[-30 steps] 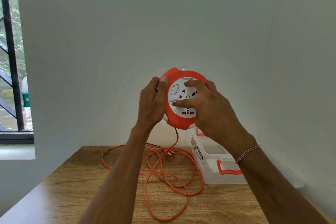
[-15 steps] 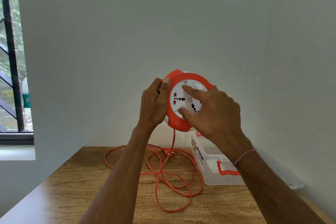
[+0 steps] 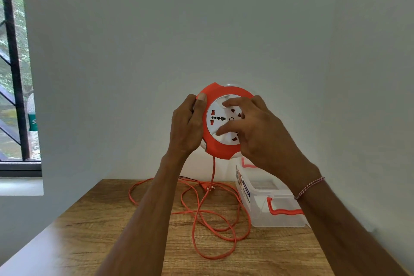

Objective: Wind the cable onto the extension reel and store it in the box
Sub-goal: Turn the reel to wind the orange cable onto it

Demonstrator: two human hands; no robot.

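Reel (image 3: 215, 148) held up in the air in front of a white wall (image 3: 201, 29), above the far end of the wooden surface (image 3: 89, 231), socket face toward the camera. Orange rim, white centre disc (image 3: 220, 119) with red socket openings. Left hand (image 3: 187, 126) grips the left edge of the reel, thumb on the orange rim near the top, the other fingers curled round behind out of sight. Right hand (image 3: 257, 132) lies over the right part of the white disc, fingers bent, index fingertip near the disc's top and thumb tip pressed low on it; whether it pinches a knob or just presses I cannot tell. Orange cable (image 3: 212, 219) drops straight from the reel's bottom edge to the surface and lies there in loose overlapping loops, most of it unwound. Plug end (image 3: 209, 188) rests among the loops near the back. Clear plastic box (image 3: 264, 208) with orange handle (image 3: 284, 211) stands on the surface just right of the loops, under the right forearm, lid state unclear. Thread bracelet (image 3: 310, 187) on the right wrist. Window with dark bars (image 3: 13, 74) at far left.
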